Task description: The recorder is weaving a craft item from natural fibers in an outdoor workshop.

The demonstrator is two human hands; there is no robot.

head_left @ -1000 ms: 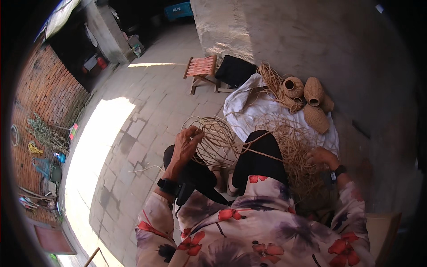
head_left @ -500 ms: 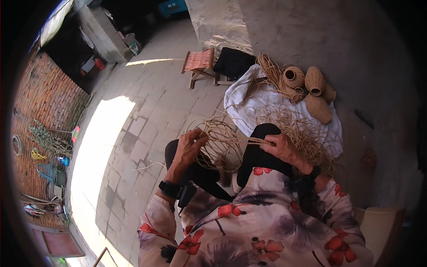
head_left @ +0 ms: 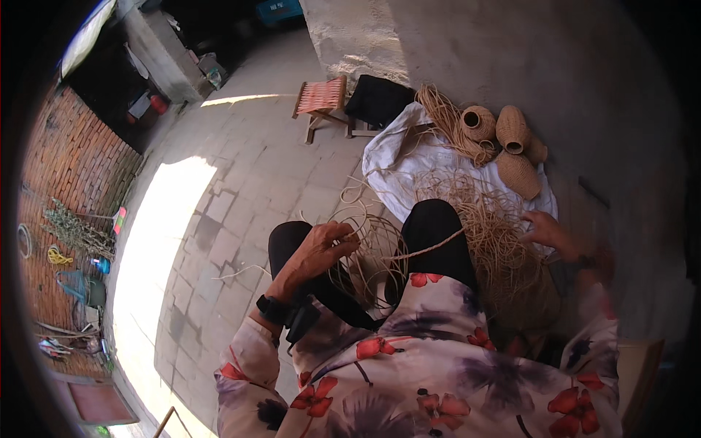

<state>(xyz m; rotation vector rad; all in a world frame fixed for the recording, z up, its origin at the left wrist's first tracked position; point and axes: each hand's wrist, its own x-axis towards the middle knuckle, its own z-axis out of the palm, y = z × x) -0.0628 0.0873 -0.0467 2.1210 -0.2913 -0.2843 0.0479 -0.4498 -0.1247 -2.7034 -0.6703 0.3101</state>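
Head view, the only one: your left hand (head_left: pixel 326 247) was closed on a loose coil (head_left: pixel 376 237), fingers curled over its upper left side; the coil hung in open loops between your knees (head_left: pixel 436 226). Your right hand (head_left: pixel 544 230) stood well apart from it, near the right edge of the straw heap (head_left: pixel 489 226), fingers parted, with no strand to be made out in them. One twisted cord (head_left: pixel 427 250) ran from the coil across your right knee toward the heap. Progress, as judged: partway. You had a length of cord twisted and gathered in loops, but the coil was untied and its loops uneven; the heap was a tangle of loose strands, so much material appeared unused. Counts: two hands, one coil, one twisted cord crossing the knee, one heap, strands too many to count. Beyond the heap you had one straw bundle (head_left: pixel 437 117) and at least four woven pots (head_left: pixel 513 131), one partly hidden behind the others; a small ring shape beside them was too indistinct to count. Also noted: one white cloth (head_left: pixel 387 164) under the heap, one striped stool (head_left: pixel 321 95), one black cushion-like thing (head_left: pixel 378 101) beside it.
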